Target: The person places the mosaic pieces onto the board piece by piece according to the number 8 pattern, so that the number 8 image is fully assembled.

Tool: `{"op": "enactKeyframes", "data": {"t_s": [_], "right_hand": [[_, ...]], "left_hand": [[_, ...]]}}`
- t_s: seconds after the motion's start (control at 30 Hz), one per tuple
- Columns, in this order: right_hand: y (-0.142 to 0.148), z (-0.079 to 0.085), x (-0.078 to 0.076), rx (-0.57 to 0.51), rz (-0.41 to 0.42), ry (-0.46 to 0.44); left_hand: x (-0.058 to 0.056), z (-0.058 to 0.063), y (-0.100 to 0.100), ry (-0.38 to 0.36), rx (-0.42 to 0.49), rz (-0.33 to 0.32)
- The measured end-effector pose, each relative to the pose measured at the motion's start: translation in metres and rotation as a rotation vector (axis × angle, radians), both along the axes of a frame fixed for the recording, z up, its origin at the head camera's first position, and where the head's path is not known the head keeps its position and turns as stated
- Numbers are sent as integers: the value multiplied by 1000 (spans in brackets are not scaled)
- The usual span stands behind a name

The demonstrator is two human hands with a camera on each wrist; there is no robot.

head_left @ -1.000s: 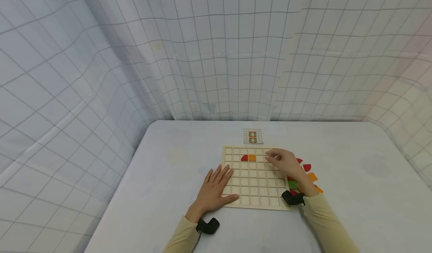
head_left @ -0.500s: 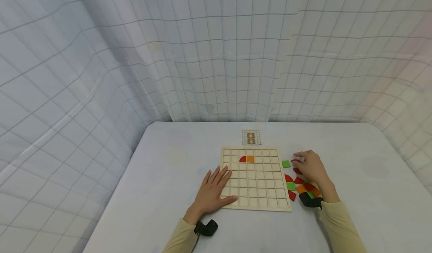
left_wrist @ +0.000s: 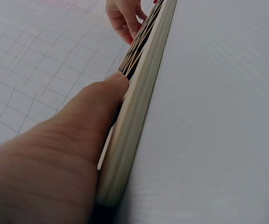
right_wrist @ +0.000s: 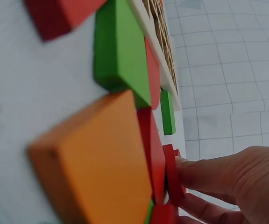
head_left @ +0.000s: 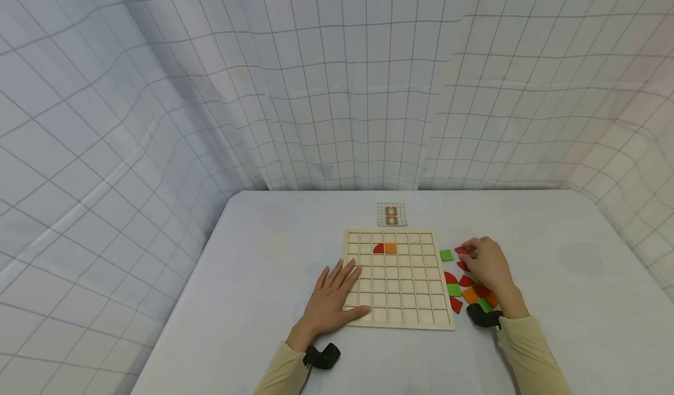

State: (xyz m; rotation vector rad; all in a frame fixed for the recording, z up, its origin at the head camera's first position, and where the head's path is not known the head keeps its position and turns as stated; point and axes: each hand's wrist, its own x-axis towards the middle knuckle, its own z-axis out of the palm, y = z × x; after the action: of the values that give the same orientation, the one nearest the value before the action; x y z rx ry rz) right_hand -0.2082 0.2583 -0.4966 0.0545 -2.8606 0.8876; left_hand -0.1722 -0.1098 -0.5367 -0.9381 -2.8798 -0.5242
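Observation:
A pale wooden grid board (head_left: pixel 400 318) lies on the white table. In two adjoining squares near its far side sit a red quarter-round block (head_left: pixel 378 248) and an orange square block (head_left: pixel 390 248). My left hand (head_left: pixel 329 301) rests flat with fingers spread over the board's left edge, and its thumb (left_wrist: pixel 104 95) lies along the near rim in the left wrist view. To the right of the board, my right hand (head_left: pixel 487 261) pinches a red quarter-round block (head_left: pixel 460 250) between thumb and fingers, low at the table. Another red block (head_left: pixel 462 266) lies just below those fingertips.
Several loose red, green and orange blocks lie along the board's right side, among them a green square (head_left: pixel 446 256) and an orange block (head_left: pixel 470 295). A small pattern card (head_left: pixel 400 208) lies beyond the board. Gridded white curtains (head_left: pixel 347 90) surround the table.
My right hand has moved right from over the board to the loose blocks, uncovering the green square, and its fingers have closed on a red block. The left hand stays in place.

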Motion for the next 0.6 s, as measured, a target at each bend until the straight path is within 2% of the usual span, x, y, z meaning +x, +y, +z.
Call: {"op": "enactKeyframes", "data": {"t_s": [0.2, 0.4, 0.6], "right_hand": [[-1, -2, 0, -82, -52, 10], [-3, -3, 1, -178, -98, 71], [-11, -3, -2, -205, -55, 185]], "left_hand": [[0, 1, 0, 3, 2, -4], [1, 1, 0, 8, -1, -4], [1, 1, 0, 3, 0, 1]]}}
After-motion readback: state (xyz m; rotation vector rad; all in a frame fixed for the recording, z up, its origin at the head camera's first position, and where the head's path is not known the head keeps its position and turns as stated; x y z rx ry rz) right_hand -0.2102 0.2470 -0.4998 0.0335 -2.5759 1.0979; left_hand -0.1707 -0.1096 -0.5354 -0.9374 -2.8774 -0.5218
